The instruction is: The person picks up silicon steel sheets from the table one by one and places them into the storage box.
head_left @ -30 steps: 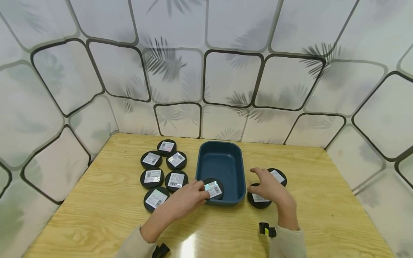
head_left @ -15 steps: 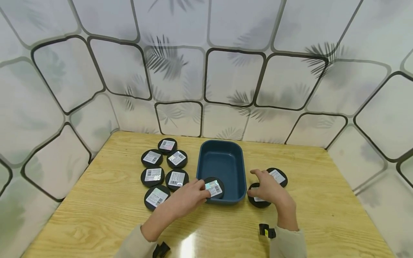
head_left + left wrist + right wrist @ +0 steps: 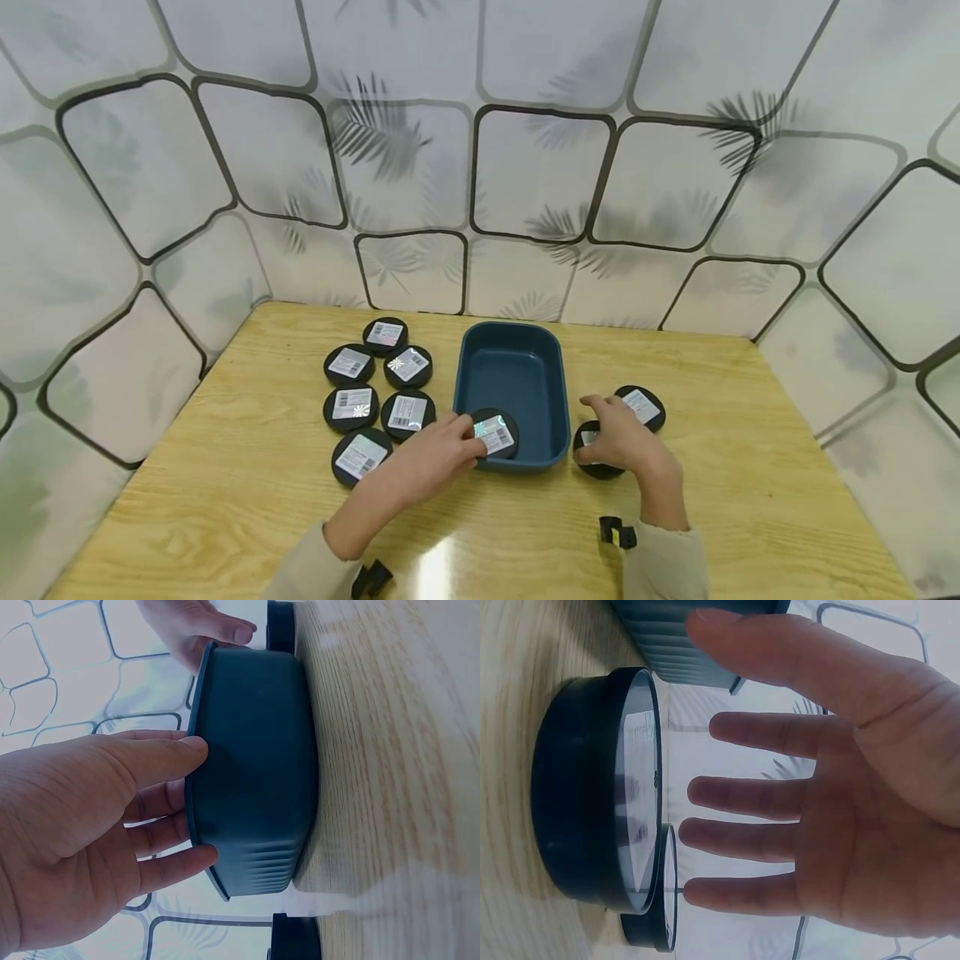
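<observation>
A dark blue rectangular tub [image 3: 513, 467] stands mid-table. Inside its near left corner is a flat round black container [image 3: 504, 452] with a white barcode label. My left hand [image 3: 442, 454] is at that corner, overlapping the container's left edge. In the left wrist view, its spread fingers [image 3: 176, 866] reach the tub's rim; some tips are hidden behind it. My right hand [image 3: 626, 437] hovers, fingers extended, over a similar black container [image 3: 596, 468] right of the tub, partly covering it. The right wrist view shows a gap between those fingers [image 3: 742, 799] and the container [image 3: 577, 787].
Several more round black containers, such as one [image 3: 362, 457] near my left forearm, lie labels up left of the tub. Another [image 3: 643, 408] sits behind my right hand. A patterned curtain [image 3: 540, 183] borders the wooden table [image 3: 765, 467] at the back and sides.
The head view has shifted slightly. My hands, the tub and the containers keep the same places relative to one another.
</observation>
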A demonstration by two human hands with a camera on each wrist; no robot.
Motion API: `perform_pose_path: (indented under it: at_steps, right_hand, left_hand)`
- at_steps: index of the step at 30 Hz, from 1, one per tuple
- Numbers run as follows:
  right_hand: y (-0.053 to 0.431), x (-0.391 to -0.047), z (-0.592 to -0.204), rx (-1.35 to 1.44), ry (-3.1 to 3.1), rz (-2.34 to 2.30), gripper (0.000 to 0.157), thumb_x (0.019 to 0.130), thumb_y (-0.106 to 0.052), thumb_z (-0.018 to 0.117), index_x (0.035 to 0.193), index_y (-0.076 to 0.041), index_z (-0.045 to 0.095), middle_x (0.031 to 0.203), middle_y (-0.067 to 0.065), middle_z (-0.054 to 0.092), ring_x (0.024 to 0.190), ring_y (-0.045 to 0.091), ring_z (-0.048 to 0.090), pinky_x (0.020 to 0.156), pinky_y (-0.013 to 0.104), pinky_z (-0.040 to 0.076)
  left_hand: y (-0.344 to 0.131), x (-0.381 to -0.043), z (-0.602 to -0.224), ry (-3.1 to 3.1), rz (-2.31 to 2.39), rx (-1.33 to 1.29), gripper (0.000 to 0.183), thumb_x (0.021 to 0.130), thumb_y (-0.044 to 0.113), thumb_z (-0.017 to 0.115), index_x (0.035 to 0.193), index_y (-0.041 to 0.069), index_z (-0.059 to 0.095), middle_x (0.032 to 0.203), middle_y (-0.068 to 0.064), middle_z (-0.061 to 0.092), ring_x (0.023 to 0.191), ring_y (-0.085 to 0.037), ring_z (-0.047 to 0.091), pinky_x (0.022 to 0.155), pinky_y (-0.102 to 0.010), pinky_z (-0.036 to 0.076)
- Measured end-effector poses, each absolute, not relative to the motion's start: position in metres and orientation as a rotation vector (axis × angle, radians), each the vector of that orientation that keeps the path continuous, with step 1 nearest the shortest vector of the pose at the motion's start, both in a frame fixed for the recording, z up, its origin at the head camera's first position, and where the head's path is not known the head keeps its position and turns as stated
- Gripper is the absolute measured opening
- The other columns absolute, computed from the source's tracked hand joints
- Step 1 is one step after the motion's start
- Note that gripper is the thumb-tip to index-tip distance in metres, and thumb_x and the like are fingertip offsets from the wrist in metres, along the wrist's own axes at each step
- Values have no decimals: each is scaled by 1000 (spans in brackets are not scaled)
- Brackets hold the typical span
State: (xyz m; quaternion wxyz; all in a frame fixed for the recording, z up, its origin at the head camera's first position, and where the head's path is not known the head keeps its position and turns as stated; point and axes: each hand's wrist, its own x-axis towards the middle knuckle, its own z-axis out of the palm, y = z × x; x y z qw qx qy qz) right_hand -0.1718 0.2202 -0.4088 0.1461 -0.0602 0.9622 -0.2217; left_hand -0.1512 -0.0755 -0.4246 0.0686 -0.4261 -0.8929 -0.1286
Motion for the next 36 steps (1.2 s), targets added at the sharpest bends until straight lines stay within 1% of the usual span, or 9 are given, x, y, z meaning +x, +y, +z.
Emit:
perform_pose_path:
  at_steps: [5, 11, 20, 28, 32, 36]
  right_hand:
    - [218, -169, -409, -166, 2730, -643, 93, 69, -21, 89, 146, 0, 42, 144, 35, 35, 125, 50, 46, 92, 61, 46]
    - [216, -168, -412, -168, 2732, -627, 97, 65, -20, 92, 146, -2, 42, 141, 33, 37, 119, 47, 50, 90, 59, 47]
    - [211, -171, -415, -117, 2747, -569, 96, 62, -19, 93, 144, -3, 46, 138, 30, 41, 121, 50, 45, 89, 62, 46]
    - [213, -172, -416, -102, 2753, -558, 96, 62, -20, 93, 143, 0, 45, 138, 33, 42, 124, 53, 42, 91, 64, 45]
    - [217, -172, -416, -117, 2755, -595, 96, 62, -20, 93, 142, 4, 45, 138, 36, 42, 125, 52, 43, 94, 62, 45]
    - [222, -171, -416, -114, 2747, -616, 96, 62, -19, 92, 142, 4, 45, 138, 37, 42, 123, 49, 46, 93, 59, 46]
  left_hand:
    - [-75, -152, -424, -2681, -388, -1291, 8, 90, 16, 73, 97, 19, 72, 89, 1, 55, 81, -15, 50, 72, -26, 47]
    - [-74, -152, -425, -2683, -371, -1292, 7, 90, 17, 73, 97, 20, 72, 90, 2, 55, 82, -14, 50, 73, -26, 47]
    - [-75, -152, -425, -2700, -384, -1288, 7, 91, 17, 72, 97, 20, 72, 90, 2, 55, 82, -14, 50, 72, -25, 47]
    - [-76, -152, -426, -2687, -381, -1283, 7, 90, 17, 73, 96, 20, 71, 89, 2, 55, 81, -14, 50, 71, -25, 46]
    - [-76, -152, -426, -2663, -364, -1278, 7, 88, 17, 74, 94, 20, 71, 88, 2, 54, 80, -14, 50, 70, -26, 46]
    - [-76, -151, -425, -2662, -355, -1274, 7, 88, 17, 75, 94, 20, 71, 87, 2, 54, 79, -14, 49, 70, -26, 46]
